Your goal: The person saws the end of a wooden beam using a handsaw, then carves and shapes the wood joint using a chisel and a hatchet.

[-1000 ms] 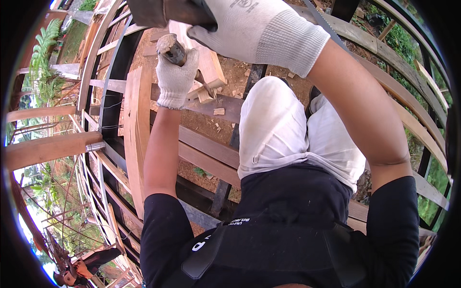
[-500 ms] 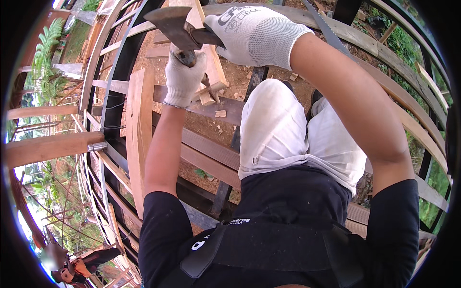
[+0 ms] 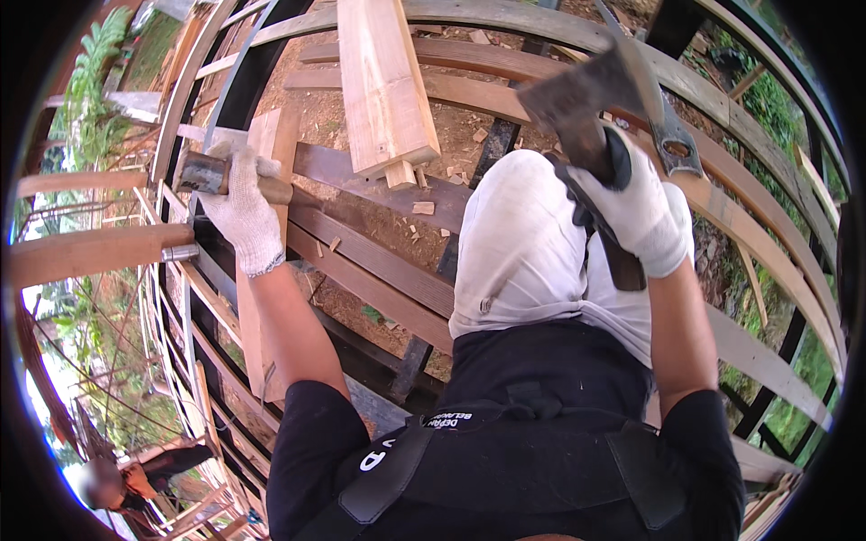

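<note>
In my left hand (image 3: 239, 203), gloved in white knit, is a chisel (image 3: 207, 171) with a metal-ringed wooden handle. My fingers wrap the handle, and the chisel lies roughly level over a plank (image 3: 262, 298). My right hand (image 3: 636, 203), in a white glove with dark fingers, grips a hatchet (image 3: 577, 95) above my right knee. The hatchet's head points up and away from me, slightly blurred. A pale timber beam (image 3: 383, 86) lies ahead between the hands, a short tongue (image 3: 400, 175) jutting from its near end. Neither tool touches the beam.
A handsaw (image 3: 678, 149) rests on curved wooden slats (image 3: 722, 203) to the right. Below the beam run brown boards (image 3: 388, 284) with gaps, scattered with wood chips (image 3: 423, 208). Another person (image 3: 135, 482) is at the far lower left. Wooden rails (image 3: 99, 255) stand at left.
My hands have moved apart. The left has carried the chisel away from the beam's end to the left; the right has brought the hatchet right and nearer my knee.
</note>
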{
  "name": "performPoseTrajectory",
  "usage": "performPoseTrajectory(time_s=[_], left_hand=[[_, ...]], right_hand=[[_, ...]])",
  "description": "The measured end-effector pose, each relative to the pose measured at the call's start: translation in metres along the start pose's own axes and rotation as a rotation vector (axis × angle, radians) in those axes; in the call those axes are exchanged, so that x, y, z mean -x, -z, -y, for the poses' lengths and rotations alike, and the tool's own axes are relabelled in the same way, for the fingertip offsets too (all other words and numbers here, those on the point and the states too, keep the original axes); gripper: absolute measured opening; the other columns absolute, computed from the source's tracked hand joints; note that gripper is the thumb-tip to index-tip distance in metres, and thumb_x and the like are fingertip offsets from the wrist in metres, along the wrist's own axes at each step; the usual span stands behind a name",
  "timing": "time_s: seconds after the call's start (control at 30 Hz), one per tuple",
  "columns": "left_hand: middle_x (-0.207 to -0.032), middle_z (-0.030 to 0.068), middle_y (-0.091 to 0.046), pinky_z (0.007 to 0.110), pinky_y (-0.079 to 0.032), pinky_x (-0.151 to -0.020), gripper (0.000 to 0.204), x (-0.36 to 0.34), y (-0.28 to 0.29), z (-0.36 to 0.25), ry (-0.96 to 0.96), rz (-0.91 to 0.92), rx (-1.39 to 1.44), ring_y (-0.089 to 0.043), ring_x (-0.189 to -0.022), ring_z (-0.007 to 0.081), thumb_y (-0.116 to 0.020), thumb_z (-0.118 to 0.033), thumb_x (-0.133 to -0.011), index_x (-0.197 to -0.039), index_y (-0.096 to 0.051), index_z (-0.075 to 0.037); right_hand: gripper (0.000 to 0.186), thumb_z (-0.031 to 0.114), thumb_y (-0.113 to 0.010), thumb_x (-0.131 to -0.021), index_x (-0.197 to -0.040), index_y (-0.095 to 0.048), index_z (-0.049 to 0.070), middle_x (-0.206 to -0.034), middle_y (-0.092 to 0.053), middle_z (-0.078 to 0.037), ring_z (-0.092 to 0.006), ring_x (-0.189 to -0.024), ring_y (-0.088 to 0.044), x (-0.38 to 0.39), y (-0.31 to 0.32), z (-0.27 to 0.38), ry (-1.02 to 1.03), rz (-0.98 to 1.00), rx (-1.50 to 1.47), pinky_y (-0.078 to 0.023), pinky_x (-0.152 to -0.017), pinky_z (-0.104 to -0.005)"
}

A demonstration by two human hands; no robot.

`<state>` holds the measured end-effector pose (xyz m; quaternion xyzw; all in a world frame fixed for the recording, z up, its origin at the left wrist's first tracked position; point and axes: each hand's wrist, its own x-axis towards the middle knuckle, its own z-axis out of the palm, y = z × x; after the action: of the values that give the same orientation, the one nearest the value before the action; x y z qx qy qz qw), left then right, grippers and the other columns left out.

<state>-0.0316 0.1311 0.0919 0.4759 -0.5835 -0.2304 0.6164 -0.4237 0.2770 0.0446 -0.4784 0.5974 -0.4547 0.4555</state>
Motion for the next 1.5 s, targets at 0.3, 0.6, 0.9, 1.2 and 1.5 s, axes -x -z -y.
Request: performPoseTrajectory(time_s=[0.3,0.6,0.9,1.2,1.5], left_hand=[[-0.095,0.0221,-0.071,0.041,-0.057,-0.077,0.060,0.130,0.030,0.080,0.414,0.343,-0.816,-0.072,-0.084,0.0319,-0.074,-0.034,-0.085,-0.130,-0.053,-0.001],[-0.113,0.0161,-0.068,0.046,-0.054,-0.091,0.070,0.236,0.036,0.087,0.466,0.827,-0.928,-0.067,-0.108,0.0368,-0.075,-0.051,-0.083,-0.137,-0.054,-0.013],[-0.108,0.0097,-0.066,0.046,-0.048,-0.096,0.058,0.260,0.038,0.109,0.054,0.634,-0.976,-0.063,-0.108,0.0314,-0.083,-0.041,-0.071,-0.121,-0.067,-0.015],[-0.119,0.0175,-0.065,0.050,-0.044,-0.103,0.057,0.259,0.011,0.096,0.006,0.569,-0.937,-0.058,-0.118,0.0392,-0.081,-0.033,-0.077,-0.123,-0.063,-0.006],[-0.128,0.0259,-0.060,0.053,-0.043,-0.105,0.058,0.264,0.017,0.113,0.152,0.372,-0.941,-0.054,-0.121,0.0448,-0.074,-0.032,-0.089,-0.134,-0.057,0.000]], right_hand=[[0.019,0.010,-0.069,-0.095,-0.109,-0.061,-0.001,-0.072,-0.064,-0.010,-0.0224,-0.048,-0.060,0.051,0.001,-0.119,-0.367,-0.059,-0.266,-0.050,-0.044,-0.0334],[0.027,0.012,-0.071,-0.087,-0.104,-0.054,0.000,-0.069,-0.057,-0.010,-0.0206,-0.045,-0.057,0.041,0.024,-0.112,-0.339,-0.223,-0.210,-0.048,-0.041,-0.0335],[0.029,0.017,-0.072,-0.089,-0.109,-0.056,0.002,-0.074,-0.056,-0.008,-0.0179,-0.050,-0.055,0.053,0.022,-0.116,-0.324,-0.346,-0.350,-0.047,-0.045,-0.0320],[0.038,0.027,-0.069,-0.095,-0.126,-0.065,0.006,-0.080,-0.058,-0.003,-0.0151,-0.062,-0.057,0.069,0.092,-0.136,-0.334,-0.575,-0.696,-0.048,-0.057,-0.0291],[0.032,0.020,-0.082,-0.084,-0.107,-0.065,0.004,-0.073,-0.066,-0.007,-0.0197,-0.060,-0.067,0.033,0.263,-0.218,-0.400,-0.704,-0.271,-0.056,-0.052,-0.0334]])
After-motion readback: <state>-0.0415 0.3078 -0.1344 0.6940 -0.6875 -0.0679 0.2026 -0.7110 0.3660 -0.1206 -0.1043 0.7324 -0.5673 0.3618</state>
